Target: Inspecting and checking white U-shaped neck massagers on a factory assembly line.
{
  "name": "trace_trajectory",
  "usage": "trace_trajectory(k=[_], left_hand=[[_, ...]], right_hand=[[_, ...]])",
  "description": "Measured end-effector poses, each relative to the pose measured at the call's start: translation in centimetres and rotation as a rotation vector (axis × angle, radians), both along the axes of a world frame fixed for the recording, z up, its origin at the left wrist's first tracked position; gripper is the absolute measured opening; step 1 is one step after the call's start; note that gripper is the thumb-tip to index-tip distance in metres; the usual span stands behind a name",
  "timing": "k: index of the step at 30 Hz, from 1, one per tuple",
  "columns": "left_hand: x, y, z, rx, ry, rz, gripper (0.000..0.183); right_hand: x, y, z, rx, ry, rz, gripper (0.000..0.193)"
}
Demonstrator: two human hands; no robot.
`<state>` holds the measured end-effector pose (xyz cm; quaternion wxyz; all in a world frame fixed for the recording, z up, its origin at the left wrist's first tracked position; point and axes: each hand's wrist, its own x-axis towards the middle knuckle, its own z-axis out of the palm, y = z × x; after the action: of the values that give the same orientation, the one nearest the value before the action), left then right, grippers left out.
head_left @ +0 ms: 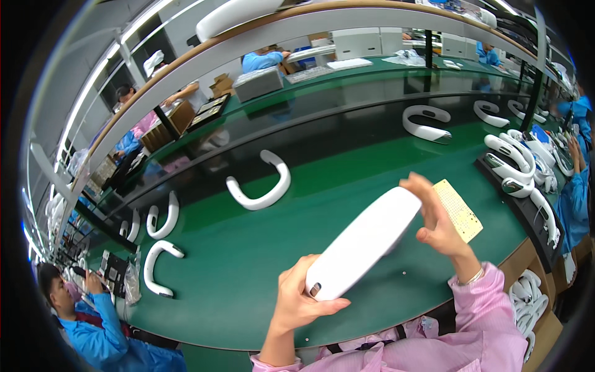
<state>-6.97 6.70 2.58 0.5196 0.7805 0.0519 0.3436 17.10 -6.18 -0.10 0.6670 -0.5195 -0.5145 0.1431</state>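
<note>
While spanning both hands' grip, white casing (362, 243) aloft.

**One head-worn fisheye, looking down at the bench**

The single view sits above the person's own forearms, which enter from six o'clock, close to the left hand (296, 304) and right hand (436, 218). It faces forward and down across the green bench (248, 248); shelving bends along the rim toward twelve o'clock

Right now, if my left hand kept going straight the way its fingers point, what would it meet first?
The white casing. Your left hand already touches its near end, fingers pointing up and right along it. Beyond the casing's far end is your right hand, though depth is hard to judge.
</note>
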Motion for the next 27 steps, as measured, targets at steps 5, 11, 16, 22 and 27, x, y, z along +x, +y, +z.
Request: trace_trajectory(k=[5, 11, 16, 22, 27], left_hand=[[0.0, -1.5, -1.4, -0.753, -0.168, -0.189, 0.052], [0.0, -1.0, -3.2, -0.99, -0.291, -0.215, 0.038], [0.7, -1.2, -2.4, -1.103, -0.274, -0.216, 0.04], [2.0, -3.3, 0.6, -0.96, -0.2, -0.08, 0.041], [1.8, -4.5, 1.8, -0.885, -0.121, -0.151, 0.04]], right_hand=[[-2.4, -1.5, -5.4, -0.277, 0.58, 0.37, 0.079], [-4.2, -1.9, -5.5, -0.338, 0.686, 0.299, 0.064], [-4.2, -2.2, -4.9, -0.39, 0.707, 0.25, 0.057], [-4.9, -1.3, -5.9, -0.372, 0.911, 0.365, 0.056], [-4.5, -0.9, -6.6, -0.394, 0.902, 0.355, 0.066]])
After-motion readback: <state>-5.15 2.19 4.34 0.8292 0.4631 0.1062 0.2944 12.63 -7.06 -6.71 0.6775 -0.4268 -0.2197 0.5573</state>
